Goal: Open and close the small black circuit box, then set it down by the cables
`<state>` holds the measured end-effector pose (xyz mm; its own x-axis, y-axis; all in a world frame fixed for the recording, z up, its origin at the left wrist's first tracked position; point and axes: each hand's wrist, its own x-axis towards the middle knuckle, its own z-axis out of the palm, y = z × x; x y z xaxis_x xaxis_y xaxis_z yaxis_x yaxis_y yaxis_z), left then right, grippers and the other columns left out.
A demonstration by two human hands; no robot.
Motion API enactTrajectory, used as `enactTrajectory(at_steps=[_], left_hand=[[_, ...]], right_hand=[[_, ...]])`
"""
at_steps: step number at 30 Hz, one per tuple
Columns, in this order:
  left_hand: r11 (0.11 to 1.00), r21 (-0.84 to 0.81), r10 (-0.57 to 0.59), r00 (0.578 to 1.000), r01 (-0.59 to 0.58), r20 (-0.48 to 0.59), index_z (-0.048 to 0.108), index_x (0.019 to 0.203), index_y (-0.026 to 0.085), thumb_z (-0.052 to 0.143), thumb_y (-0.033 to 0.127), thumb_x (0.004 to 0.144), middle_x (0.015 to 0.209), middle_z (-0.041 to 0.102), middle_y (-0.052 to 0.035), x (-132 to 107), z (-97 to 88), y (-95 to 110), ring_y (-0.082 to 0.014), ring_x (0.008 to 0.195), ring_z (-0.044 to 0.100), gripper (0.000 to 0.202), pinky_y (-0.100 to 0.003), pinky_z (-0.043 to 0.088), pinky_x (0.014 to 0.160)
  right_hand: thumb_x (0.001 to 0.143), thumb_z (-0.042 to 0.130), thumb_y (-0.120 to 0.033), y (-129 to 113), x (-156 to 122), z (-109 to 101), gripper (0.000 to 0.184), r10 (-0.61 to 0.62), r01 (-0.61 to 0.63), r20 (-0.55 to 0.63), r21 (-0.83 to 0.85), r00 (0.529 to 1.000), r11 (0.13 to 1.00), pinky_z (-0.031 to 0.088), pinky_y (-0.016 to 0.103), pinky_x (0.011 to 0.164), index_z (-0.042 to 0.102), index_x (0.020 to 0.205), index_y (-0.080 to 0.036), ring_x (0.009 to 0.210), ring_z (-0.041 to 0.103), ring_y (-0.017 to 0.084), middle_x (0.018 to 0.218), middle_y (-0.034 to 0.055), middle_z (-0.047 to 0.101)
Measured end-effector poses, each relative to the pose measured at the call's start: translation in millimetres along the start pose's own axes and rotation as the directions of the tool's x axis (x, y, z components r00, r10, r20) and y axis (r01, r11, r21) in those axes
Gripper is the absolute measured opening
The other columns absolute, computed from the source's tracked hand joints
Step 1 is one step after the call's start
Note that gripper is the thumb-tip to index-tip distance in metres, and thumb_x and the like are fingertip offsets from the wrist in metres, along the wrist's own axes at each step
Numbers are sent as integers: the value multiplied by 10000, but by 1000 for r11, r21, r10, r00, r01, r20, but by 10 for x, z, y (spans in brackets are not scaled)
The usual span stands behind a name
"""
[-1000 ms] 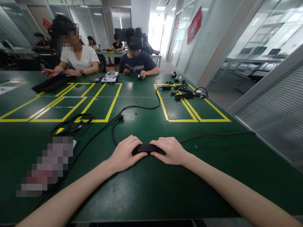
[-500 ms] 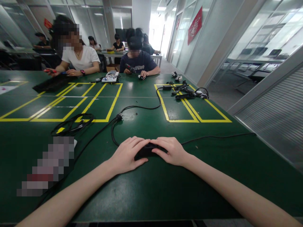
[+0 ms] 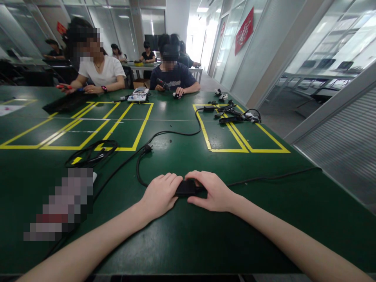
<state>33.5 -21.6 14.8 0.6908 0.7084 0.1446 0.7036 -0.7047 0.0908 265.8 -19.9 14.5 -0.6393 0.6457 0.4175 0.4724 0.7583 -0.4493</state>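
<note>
A black power adapter [image 3: 187,188] lies on the green table in front of me, with a cable leaving each end. My left hand [image 3: 161,194] is wrapped over the adapter's left end and hides that part of it. Around the right end, my right hand [image 3: 213,192] is curved with thumb and fingers apart, leaving a gap beside the adapter. Whether its fingertips touch the far edge cannot be made out. The left cable [image 3: 138,168] loops up toward a black plug [image 3: 147,148]. From the right end, another cable [image 3: 264,177] runs to the table's right edge.
A coiled black cable [image 3: 91,154] and a blurred-out flat object [image 3: 63,203] lie to the left. Yellow tape rectangles mark the table [image 3: 199,239]. Black cables and parts [image 3: 230,115] are heaped at the far right. Two people [image 3: 101,70] sit across, handling things.
My right hand has loosened and shifted slightly right, and its thumb and fingers are wider apart. My left hand has drawn slightly left. More of the adapter's top shows between them.
</note>
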Motion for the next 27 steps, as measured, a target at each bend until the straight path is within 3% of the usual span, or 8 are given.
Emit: enactTrajectory(at_steps=[2,5,9,13,18,23,27], left_hand=[[999,-39,-11,1000,11,-9,599,1195,161,740,123,844,1069,715,-98,2,18,-31,-302,977,691,380,-408,552,806],[998,-69,-2,998,-3,-62,600,1234,157,746,148,859,1071,730,-93,-4,44,-67,-288,974,698,402,-396,559,815],[992,-93,63,971,-86,-229,626,1200,165,757,279,919,1018,754,-74,-16,56,-107,-266,912,700,331,-376,555,785],[979,-110,120,924,-170,-362,646,1111,170,624,424,1031,921,758,-58,-20,27,-139,-232,810,696,267,-351,533,734],[968,-87,189,912,-235,-365,647,1108,148,465,480,1094,909,748,-82,-11,-31,-175,-225,784,689,379,-342,519,703],[964,-114,197,935,-239,-295,669,1108,163,486,474,1089,888,738,-73,-25,-53,-183,-219,791,677,361,-330,509,692],[962,-145,181,936,-233,-302,670,1125,162,467,505,1092,905,747,-72,-29,-61,-176,-211,802,685,400,-319,518,696]], right_hand=[[939,706,-433,11,4,-1,413,-134,135,20,-107,991,985,504,351,806,591,1245,-180,975,711,246,1153,134,742],[1000,611,-327,49,9,15,289,-245,248,42,-235,969,940,492,363,793,612,1242,-170,965,715,240,1166,147,749],[1041,518,-308,90,6,26,275,-276,277,45,-289,960,916,482,366,747,591,1253,-147,881,725,236,1125,149,770],[1078,466,-327,93,-4,7,285,-234,236,41,-277,971,932,479,355,719,573,1259,-135,802,721,221,1027,124,784],[1098,448,-355,89,-11,-11,306,-208,215,57,-294,976,931,478,351,716,574,1261,-130,766,714,217,963,115,781],[1054,557,-392,87,-20,-6,325,-188,193,46,-213,981,958,485,349,725,586,1256,-138,782,710,218,934,97,768],[1042,585,-368,98,-30,8,300,-147,156,64,-165,987,974,499,346,743,596,1252,-154,805,707,215,951,94,764]])
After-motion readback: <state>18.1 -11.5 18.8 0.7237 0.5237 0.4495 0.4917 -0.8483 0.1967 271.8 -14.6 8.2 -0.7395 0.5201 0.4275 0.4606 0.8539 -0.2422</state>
